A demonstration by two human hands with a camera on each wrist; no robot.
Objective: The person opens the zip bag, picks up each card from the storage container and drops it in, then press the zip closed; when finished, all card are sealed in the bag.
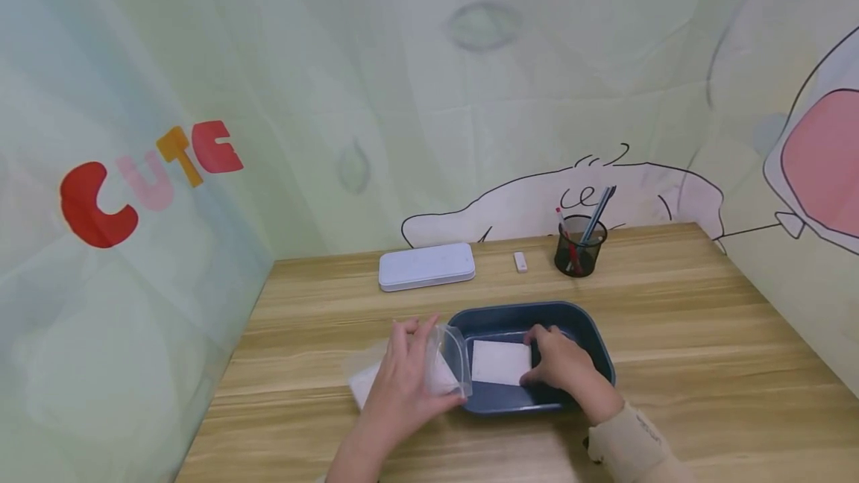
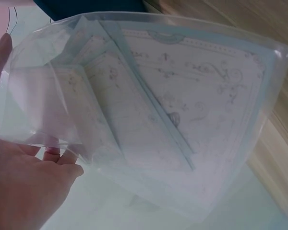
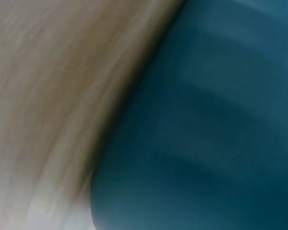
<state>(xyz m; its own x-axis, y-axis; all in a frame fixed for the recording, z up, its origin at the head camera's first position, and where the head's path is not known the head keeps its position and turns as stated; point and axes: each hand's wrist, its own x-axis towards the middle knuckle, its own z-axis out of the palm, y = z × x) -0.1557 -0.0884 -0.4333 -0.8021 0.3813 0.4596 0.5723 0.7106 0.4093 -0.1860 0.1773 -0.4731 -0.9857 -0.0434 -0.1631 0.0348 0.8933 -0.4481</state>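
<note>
My left hand (image 1: 399, 386) grips a clear plastic bag (image 1: 463, 360), its mouth held wide toward the tray. Inside the bag, the left wrist view shows several white cards (image 2: 221, 105) with pale blue borders and scrollwork print. A dark blue tray (image 1: 503, 398) sits to the right of the bag, whose mouth overlaps its left rim. Within the tray lies a white rectangular card or stack of paper (image 1: 499, 362). My right hand (image 1: 564, 360) reaches in over the right side and pinches that card's right edge between thumb and fingers. The right wrist view shows only the blurred tray wall, with the hand hidden.
Behind the tray, a pale lilac case (image 1: 426, 265) lies along the back of the wooden table (image 1: 678, 334). A small white and pink eraser (image 1: 520, 262) lies beside a black mesh cup (image 1: 579, 253) holding pens. Printed curtains (image 1: 362, 58) stand at the back and sides.
</note>
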